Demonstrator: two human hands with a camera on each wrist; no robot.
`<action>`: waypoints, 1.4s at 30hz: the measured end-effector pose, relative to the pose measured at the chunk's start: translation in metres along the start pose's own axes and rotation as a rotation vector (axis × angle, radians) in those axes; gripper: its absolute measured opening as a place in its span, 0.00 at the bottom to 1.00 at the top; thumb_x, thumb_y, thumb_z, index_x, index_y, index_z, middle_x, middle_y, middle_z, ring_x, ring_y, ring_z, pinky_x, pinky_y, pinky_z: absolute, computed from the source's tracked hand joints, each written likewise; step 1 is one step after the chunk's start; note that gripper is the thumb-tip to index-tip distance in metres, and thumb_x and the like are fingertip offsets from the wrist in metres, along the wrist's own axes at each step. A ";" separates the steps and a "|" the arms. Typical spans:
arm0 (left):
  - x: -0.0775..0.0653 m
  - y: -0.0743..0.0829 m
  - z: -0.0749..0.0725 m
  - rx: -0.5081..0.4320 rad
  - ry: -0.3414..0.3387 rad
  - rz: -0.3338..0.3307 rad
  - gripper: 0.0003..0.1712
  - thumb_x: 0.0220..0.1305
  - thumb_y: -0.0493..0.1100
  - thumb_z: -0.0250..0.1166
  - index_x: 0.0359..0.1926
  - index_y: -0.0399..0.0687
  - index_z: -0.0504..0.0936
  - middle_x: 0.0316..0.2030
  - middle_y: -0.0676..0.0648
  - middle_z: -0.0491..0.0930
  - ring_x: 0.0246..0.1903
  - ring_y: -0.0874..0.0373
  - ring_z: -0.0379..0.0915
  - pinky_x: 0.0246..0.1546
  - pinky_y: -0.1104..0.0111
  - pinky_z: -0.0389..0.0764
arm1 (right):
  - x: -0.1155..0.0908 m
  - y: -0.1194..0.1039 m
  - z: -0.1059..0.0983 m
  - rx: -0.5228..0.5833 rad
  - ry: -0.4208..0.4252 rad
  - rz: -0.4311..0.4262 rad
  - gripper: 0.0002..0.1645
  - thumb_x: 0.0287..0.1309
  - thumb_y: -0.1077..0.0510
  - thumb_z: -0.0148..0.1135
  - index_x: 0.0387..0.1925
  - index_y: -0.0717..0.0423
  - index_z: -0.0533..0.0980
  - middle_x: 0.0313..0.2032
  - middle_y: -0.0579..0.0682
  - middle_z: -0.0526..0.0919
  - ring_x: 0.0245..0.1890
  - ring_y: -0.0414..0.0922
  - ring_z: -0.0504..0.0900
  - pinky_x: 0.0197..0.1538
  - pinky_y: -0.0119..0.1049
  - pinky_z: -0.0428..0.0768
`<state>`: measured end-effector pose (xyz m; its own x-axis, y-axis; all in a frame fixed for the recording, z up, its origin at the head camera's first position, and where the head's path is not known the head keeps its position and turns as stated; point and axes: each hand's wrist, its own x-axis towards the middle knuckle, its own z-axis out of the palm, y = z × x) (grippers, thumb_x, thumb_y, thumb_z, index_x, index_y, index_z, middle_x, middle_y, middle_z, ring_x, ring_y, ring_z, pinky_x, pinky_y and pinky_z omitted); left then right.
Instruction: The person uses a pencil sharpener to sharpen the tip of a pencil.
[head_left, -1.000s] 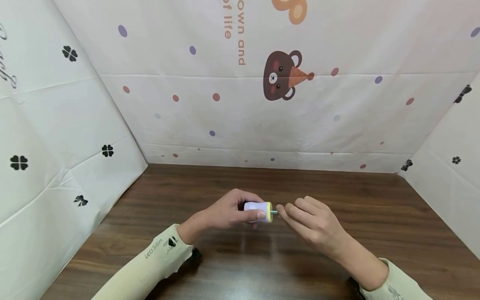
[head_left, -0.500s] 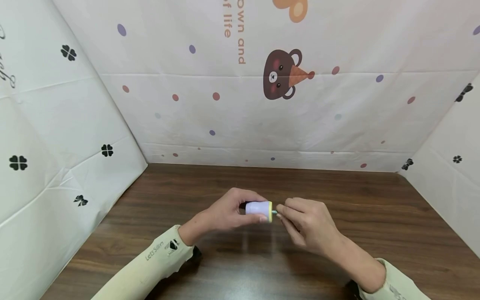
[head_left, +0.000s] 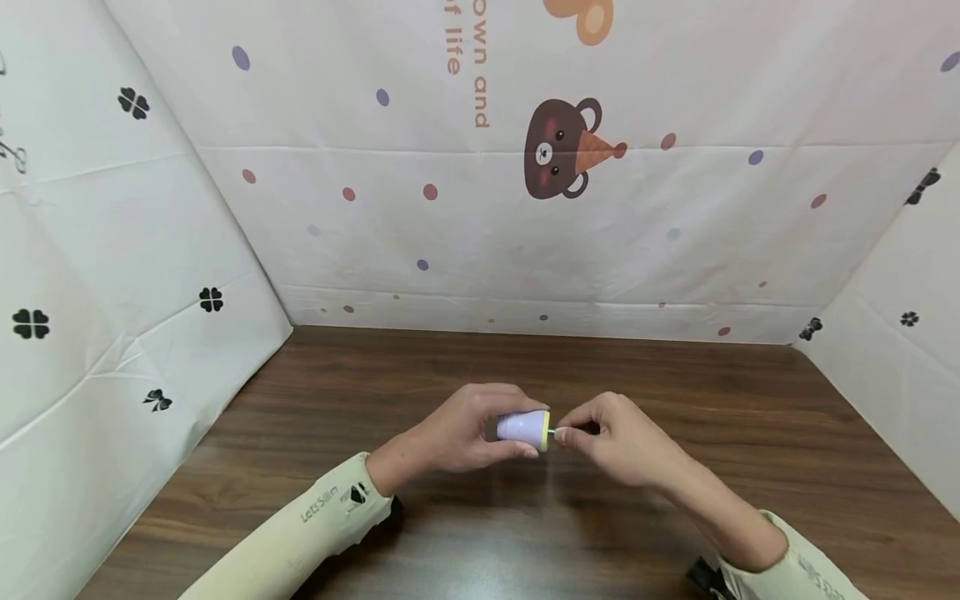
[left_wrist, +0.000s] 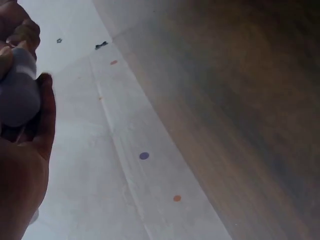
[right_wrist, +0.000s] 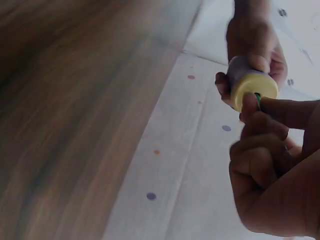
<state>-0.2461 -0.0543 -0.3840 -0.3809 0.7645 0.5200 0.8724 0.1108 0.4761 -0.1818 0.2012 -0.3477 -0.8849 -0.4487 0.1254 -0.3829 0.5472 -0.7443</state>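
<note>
Lying sideways in my left hand (head_left: pixel 468 429) is a small lavender cylinder (head_left: pixel 522 427) with a yellow end ring. Fingers wrap its far side and the thumb its near side. From the yellow end, which faces right, a thin green rod (head_left: pixel 552 432) sticks out. My right hand (head_left: pixel 626 437) pinches the rod's outer end between thumb and index finger. In the right wrist view the yellow end (right_wrist: pixel 267 90) surrounds a dark opening that the green rod (right_wrist: pixel 258 97) enters. The left wrist view shows the lavender body (left_wrist: pixel 20 97) in the palm; the rod is hidden there.
Both hands are above a dark wood table (head_left: pixel 375 367). Behind it hangs a white sheet (head_left: pixel 360 242) with dots and a bear print. More white sheeting rises at the left (head_left: pixel 97 275) and right sides.
The right hand's fingers have shifted round the rod, now in a clear thumb-and-index pinch with the wrist turned. The left hand and cylinder have moved slightly right and toward me.
</note>
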 end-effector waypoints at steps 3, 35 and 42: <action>-0.001 -0.002 0.001 -0.016 0.017 0.002 0.26 0.65 0.49 0.79 0.62 0.51 0.85 0.50 0.57 0.85 0.42 0.67 0.78 0.39 0.74 0.81 | 0.005 0.002 -0.006 0.257 -0.139 0.172 0.11 0.70 0.58 0.65 0.35 0.59 0.89 0.23 0.42 0.80 0.22 0.37 0.67 0.24 0.31 0.68; -0.001 0.000 -0.001 -0.381 0.083 -0.295 0.12 0.77 0.45 0.66 0.55 0.46 0.84 0.39 0.47 0.85 0.34 0.48 0.82 0.33 0.60 0.86 | 0.023 0.011 0.006 -0.866 0.735 -1.032 0.14 0.76 0.69 0.53 0.42 0.65 0.86 0.33 0.55 0.82 0.28 0.51 0.75 0.30 0.42 0.73; -0.005 -0.001 -0.003 -0.395 0.042 -0.283 0.12 0.77 0.45 0.66 0.55 0.47 0.85 0.38 0.50 0.85 0.34 0.56 0.81 0.33 0.65 0.84 | 0.020 0.007 0.006 -0.886 0.702 -1.134 0.16 0.76 0.71 0.52 0.37 0.66 0.85 0.30 0.53 0.82 0.25 0.48 0.74 0.26 0.36 0.71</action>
<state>-0.2462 -0.0599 -0.3852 -0.6058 0.7117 0.3558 0.5529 0.0550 0.8314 -0.2010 0.1920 -0.3542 0.1055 -0.6277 0.7713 -0.7012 0.5030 0.5053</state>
